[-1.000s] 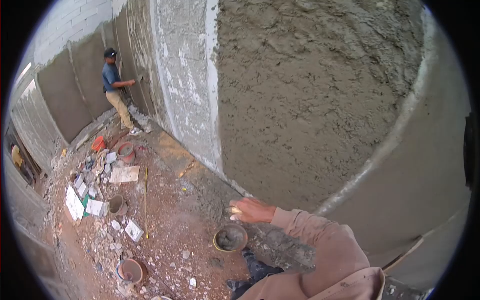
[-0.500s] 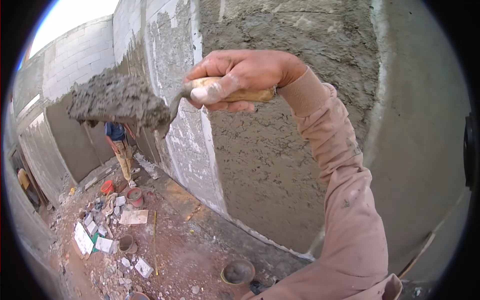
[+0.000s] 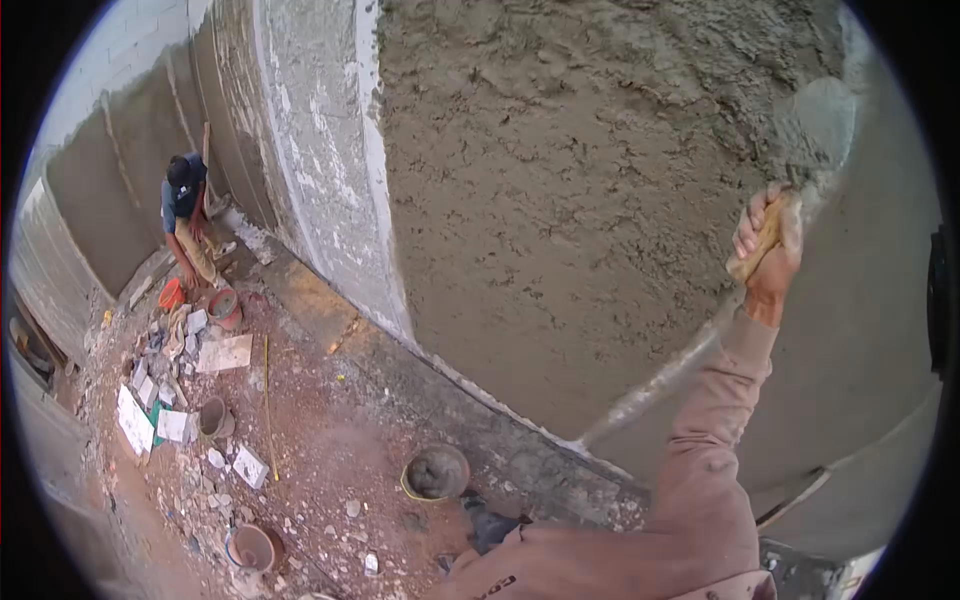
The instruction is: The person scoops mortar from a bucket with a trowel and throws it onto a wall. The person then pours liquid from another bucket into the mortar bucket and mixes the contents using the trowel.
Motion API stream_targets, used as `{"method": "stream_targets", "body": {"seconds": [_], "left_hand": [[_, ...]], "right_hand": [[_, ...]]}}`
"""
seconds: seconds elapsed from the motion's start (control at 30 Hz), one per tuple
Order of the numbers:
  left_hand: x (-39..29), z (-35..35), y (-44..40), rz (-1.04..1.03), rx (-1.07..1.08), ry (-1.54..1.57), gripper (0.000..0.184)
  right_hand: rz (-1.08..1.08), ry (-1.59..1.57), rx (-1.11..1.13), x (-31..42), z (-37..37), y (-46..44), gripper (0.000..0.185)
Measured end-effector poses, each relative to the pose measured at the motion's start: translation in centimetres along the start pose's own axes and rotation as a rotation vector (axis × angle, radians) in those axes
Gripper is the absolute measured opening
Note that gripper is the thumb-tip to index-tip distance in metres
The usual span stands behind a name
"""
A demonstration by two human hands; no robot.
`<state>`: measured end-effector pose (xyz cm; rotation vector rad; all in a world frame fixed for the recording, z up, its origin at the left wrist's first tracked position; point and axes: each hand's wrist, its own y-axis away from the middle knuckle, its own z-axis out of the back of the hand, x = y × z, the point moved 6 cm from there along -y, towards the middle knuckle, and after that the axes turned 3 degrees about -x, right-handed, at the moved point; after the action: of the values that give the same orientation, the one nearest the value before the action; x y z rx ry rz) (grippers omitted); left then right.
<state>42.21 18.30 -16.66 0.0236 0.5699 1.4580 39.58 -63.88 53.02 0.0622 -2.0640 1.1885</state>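
Observation:
My right hand (image 3: 768,238) is wrapped round the wooden handle of a trowel (image 3: 815,125), up at the right side of the wall. The trowel's blade lies against the rough wet mortar (image 3: 570,200), by the pale vertical strip at its right edge. Below, near my feet, a bucket (image 3: 436,473) holds grey mortar. My left hand is out of view.
A co-worker (image 3: 190,215) bends near the far wall, beside red buckets (image 3: 172,294). Rubble, white boards (image 3: 135,420), a yellow rod (image 3: 268,400) and another bucket (image 3: 254,548) lie on the ground at left. A plank (image 3: 793,498) leans at lower right.
My right hand has moved from the left, where the trowel carried a mortar load, to the wall's right side. The load no longer shows as a heap. The co-worker has bent down.

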Motion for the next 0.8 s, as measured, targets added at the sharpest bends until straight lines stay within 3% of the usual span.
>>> {"method": "stream_targets", "body": {"seconds": [0.07,0.1,0.13,0.17,0.2,0.23,0.33,0.4,0.5,0.57,0.67,0.77,0.8], "left_hand": [[-2.1,-1.2,2.5,-0.037,0.197,-0.140,0.019],[0.0,-2.7,8.2,0.086,0.314,-0.091,0.017],[0.8,-5.2,9.2,0.222,0.256,0.247,0.017],[2.0,-7.9,10.3,0.341,0.168,0.588,0.017],[-1.0,-6.6,11.3,0.318,0.146,0.439,0.017],[-3.1,-6.1,12.0,0.583,0.190,0.583,0.022],[-7.3,-6.7,15.4,0.759,0.194,0.795,0.027],[-9.3,-7.1,17.6,0.932,0.209,0.830,0.029],[-11.4,-8.0,19.7,1.193,0.261,0.819,0.030],[-11.8,-9.1,21.2,1.344,0.263,0.804,0.031],[-12.8,-10.8,22.9,1.544,0.233,0.869,0.030],[-13.6,-11.7,22.3,1.642,0.251,0.860,0.026],[-13.9,-12.3,22.0,1.663,0.246,0.867,0.026]], "right_hand": [[-0.254,-0.080,-0.044,-9.1,3.2,10.4,0.032],[-0.555,0.141,-0.199,-20.1,4.5,23.0,0.031],[-0.821,0.095,-0.224,-26.6,6.1,31.3,0.029],[-1.066,0.229,-0.184,-31.9,6.3,38.8,0.029],[-1.284,0.456,-0.095,-36.8,7.0,46.4,0.028],[-1.418,0.685,0.256,-39.9,6.7,51.9,0.032],[-1.178,1.176,0.830,-48.5,5.1,64.6,0.035],[-1.019,1.277,1.317,-54.3,4.2,71.2,0.036],[-0.650,1.397,1.456,-63.1,3.5,77.7,0.033],[-0.698,1.539,1.485,-69.8,3.1,80.9,0.031],[-0.640,1.528,1.628,-77.7,2.9,87.5,0.041],[-0.688,1.255,1.528,-88.6,15.5,105.6,0.026],[-0.821,1.259,1.618,-87.1,11.1,103.9,0.026]]}}
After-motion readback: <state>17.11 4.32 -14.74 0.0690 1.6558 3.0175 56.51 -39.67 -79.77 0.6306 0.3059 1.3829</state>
